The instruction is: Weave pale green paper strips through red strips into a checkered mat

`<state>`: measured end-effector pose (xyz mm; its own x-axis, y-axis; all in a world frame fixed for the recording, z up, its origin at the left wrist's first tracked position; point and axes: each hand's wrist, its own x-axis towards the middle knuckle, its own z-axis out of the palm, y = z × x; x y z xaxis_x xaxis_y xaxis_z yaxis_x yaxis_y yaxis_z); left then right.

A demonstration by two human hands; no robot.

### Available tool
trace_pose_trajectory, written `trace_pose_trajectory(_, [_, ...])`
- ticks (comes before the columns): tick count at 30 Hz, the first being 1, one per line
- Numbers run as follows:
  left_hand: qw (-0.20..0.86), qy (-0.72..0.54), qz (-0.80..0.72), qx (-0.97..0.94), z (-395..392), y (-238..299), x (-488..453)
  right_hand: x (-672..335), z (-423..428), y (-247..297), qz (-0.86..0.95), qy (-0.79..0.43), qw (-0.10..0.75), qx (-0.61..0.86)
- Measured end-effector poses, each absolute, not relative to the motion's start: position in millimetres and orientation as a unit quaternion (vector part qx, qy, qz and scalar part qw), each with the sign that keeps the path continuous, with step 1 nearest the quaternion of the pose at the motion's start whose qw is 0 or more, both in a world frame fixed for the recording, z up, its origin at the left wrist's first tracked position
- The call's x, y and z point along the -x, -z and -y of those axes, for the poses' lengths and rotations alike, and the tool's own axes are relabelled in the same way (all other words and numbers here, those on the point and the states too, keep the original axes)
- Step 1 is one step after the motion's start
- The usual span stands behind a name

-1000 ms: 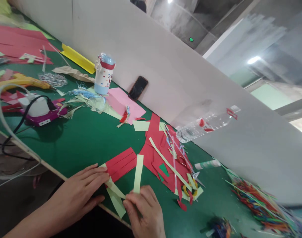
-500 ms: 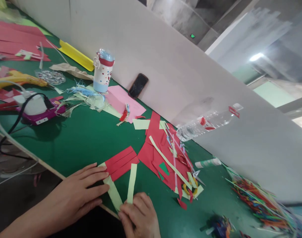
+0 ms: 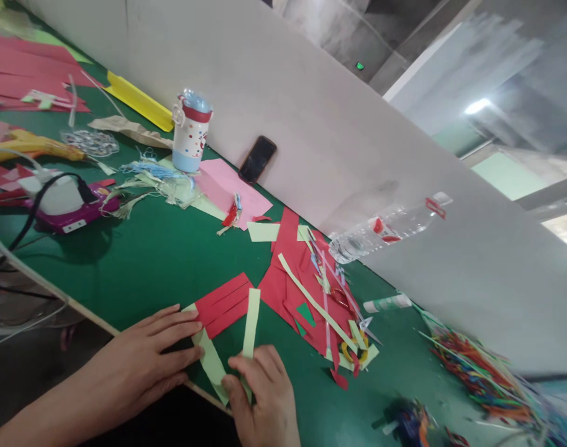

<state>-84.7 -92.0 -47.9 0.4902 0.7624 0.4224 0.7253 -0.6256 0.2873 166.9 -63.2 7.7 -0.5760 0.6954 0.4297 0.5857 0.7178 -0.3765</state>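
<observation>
A red sheet of paper with several parallel slits lies near the table's front edge. My left hand rests flat on its left end, fingers stretched out. One pale green paper strip slants from under those fingers toward the front edge. In my right hand, a second pale green strip is pinched between thumb and fingers, its free end pointing up beside the right end of the red paper. Part of that strip is hidden behind my fingers.
To the right, red scraps lie with scissors and a glue stick. A plastic bottle, a phone and a dotted cup stand along the partition. A purple power strip with cables sits at left.
My right hand's grip on the strip has shifted and the strip's free end has risen to the edge of the red paper. My left hand stays in place.
</observation>
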Motion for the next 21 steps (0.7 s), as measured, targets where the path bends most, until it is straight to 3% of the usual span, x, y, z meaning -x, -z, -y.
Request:
trace_pose_trajectory(12, [0.029,-0.256,-0.426,-0.867,92,40,84,-147,45,-17,0.862,-0.108,0.254,0.425])
trace_pose_trajectory(21, [0.039,-0.204,-0.417,-0.885,96,41,90,-149,49,-2,0.876,-0.096,0.176,0.439])
